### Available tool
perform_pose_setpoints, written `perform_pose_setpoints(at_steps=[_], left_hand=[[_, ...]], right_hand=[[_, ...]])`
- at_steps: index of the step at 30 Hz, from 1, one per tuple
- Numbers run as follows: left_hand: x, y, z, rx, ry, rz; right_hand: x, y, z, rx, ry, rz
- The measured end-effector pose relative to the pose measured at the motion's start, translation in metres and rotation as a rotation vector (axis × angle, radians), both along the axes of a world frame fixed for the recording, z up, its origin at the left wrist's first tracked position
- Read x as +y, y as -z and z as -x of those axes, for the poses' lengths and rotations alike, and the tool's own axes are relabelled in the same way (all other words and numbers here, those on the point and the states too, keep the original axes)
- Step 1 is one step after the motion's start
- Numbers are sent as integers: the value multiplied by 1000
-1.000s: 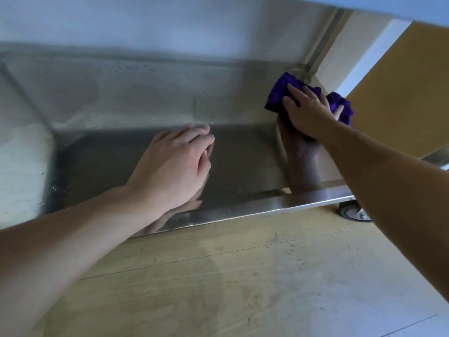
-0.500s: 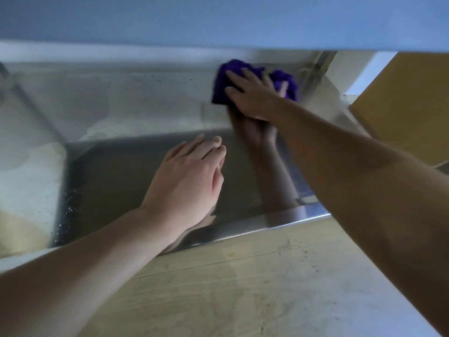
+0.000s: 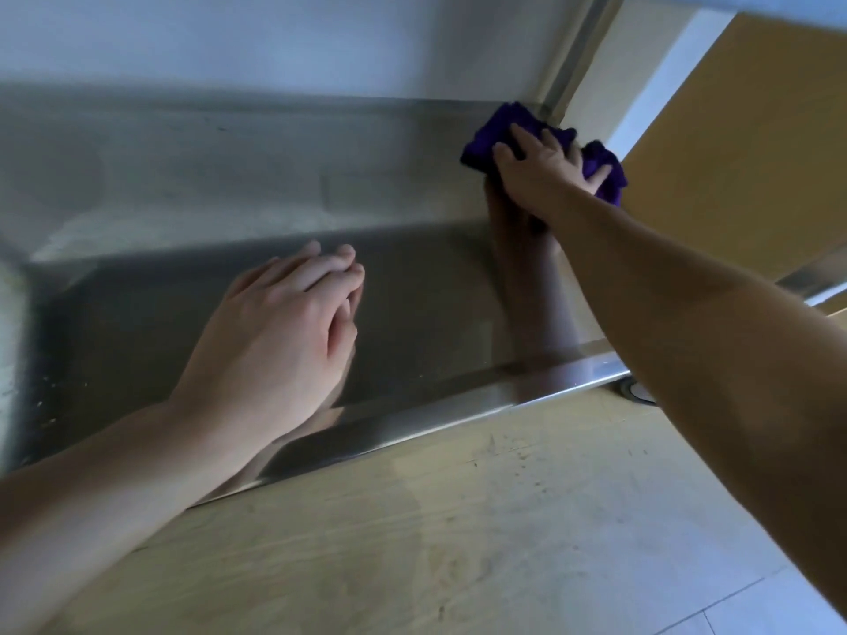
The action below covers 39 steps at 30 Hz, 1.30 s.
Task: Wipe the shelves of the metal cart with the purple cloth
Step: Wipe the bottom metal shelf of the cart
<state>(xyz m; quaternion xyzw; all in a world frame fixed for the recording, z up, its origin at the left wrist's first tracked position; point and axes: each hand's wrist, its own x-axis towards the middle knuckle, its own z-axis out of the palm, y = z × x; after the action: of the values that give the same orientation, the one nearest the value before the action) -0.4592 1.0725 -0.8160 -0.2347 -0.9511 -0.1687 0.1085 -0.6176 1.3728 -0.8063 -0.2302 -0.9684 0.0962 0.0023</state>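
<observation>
Two hands on the bottom shelf (image 3: 435,291). Right hand (image 3: 541,171) flat, fingers spread, pressing the purple cloth (image 3: 513,114) into the far right corner beside the post (image 3: 573,52). Left hand (image 3: 275,332) rests loosely, empty. Risks: the bunched cloth may miss the corner; knuckles may strike the post.

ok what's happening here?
A person is cleaning the lower shelf of a metal cart. The right hand presses the purple cloth into the shelf's far right corner, beside the upright post. The left hand rests on the shelf nearer the front, holding nothing.
</observation>
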Motion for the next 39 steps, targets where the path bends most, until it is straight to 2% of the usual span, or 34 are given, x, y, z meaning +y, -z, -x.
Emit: perform_pose_setpoints(at_steps=[3,5,7,12,15,18,22,25,27,30,33,36,37,39], left_hand=[[5,-1,-1,4,7,17],[6,-1,-2,7,1,25],[7,-1,-2,13,-1,28],[7,-2,-2,39,10,31],[6,-2,-3,46,16,37],[8,-1,-5,47,-2,26],[11,1,-8,53,-9,3],[14,1,-10,37,-7,15],[18,0,-10,29,-5,27],[18,1,-8,29,1,73],[15,2,-4,34,19,125],[15,0,-6,32,14,103],[15,-1,-7,30,4,91],[17,-1,-10,29,-2,66]], right_hand=[[-9,-4,9,-2,120,39],[-23,-6,16,-8,73,69],[-47,-8,21,-5,-93,61],[-154,-1,-2,4,-676,-4],[-171,0,-18,-30,-878,-17],[-129,-10,-14,-25,-780,-28],[-46,-11,-22,-14,-319,-8],[-44,-5,-30,-28,-139,-24],[-75,-4,-30,-17,-197,-60],[-144,-1,-33,-40,-618,-99],[-178,-3,-34,-74,-827,-40],[-147,-11,-32,-62,-854,-115],[-129,-11,-31,-48,-813,-156],[-86,-9,-36,-14,-592,-106]])
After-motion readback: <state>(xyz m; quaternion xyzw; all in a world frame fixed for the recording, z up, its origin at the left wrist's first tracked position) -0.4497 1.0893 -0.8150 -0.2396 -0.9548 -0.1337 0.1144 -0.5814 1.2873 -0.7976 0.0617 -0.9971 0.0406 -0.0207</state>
